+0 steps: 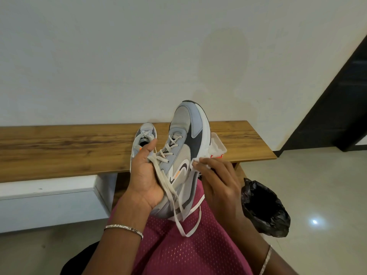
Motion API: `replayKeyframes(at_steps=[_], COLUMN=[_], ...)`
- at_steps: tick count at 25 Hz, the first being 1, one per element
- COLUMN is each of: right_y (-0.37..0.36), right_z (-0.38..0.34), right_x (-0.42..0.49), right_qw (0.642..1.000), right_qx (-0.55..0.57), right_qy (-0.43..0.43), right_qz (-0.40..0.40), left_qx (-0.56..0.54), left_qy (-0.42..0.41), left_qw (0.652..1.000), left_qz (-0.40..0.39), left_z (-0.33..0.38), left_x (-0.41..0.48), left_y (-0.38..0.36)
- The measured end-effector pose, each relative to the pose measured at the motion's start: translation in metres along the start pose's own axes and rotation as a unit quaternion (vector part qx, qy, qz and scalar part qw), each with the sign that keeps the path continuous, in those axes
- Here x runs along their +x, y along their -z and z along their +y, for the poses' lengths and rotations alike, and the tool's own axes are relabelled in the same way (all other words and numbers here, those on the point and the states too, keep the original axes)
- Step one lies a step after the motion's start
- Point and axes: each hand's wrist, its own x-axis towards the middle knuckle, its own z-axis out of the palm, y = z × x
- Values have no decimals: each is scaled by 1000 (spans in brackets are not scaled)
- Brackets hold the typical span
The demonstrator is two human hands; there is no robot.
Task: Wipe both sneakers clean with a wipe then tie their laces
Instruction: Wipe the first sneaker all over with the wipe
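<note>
— Where is the shoe?

— The left hand (pixel 146 175) holds one grey shoe (pixel 184 155) up over the lap. Its grip is wrapped round the shoe's side, with the thumb up by the tongue. The toe points up toward the wall and the heel sits low on the pink skirt (pixel 188 251).

— And the laces?

— The laces (pixel 178 205) are loose. They hang down across the left palm and onto the skirt.

— What is the right hand doing?

— The right hand (pixel 218 181) presses a white wipe (pixel 195 162) on the shoe's white sole edge. Its grip is pinched on the wipe, fingers close together.

— Where is the other shoe?

— The second shoe (pixel 144 139) stands on the bench (pixel 69 151), near the back edge, just behind the left thumb. Its laces look crossed, but I cannot tell if they are tied.

— Anything else?

— A white pack of wipes (pixel 217 145) lies on the bench toward its right end, partly behind the held shoe. A bin with a black bag (pixel 264 209) stands on the floor by the right arm.
</note>
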Motion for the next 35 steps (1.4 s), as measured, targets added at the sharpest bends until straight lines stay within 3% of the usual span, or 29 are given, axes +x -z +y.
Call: replayKeyframes(at_steps=[3,11,17,24,30,35], right_y=[2,4,-4,6,-8,4], right_z=[3,14,-14,11,-13,12], right_x=[1,56,9,61,9,57], right_qw=[1000,996,999,995,994,994], right_qx=[-2,0,-16,-35,-47,-75], right_qy=[8,-58,29,-19,95,39], right_qz=[-10,71,-15,91,-32,69], left_qx=[5,4,6,24,7,61], left_qy=[-2,17,15,-2,29,-12], left_qw=[1000,1000,1000,1000,998,998], left_qz=[5,-8,-10,-18,-49,-25], left_z=[-3,-5,-6,-10,-7,-9], left_x=[1,-4,-5,-9,-9,-10], left_y=[-1,-5,-3,-13,-7,-13])
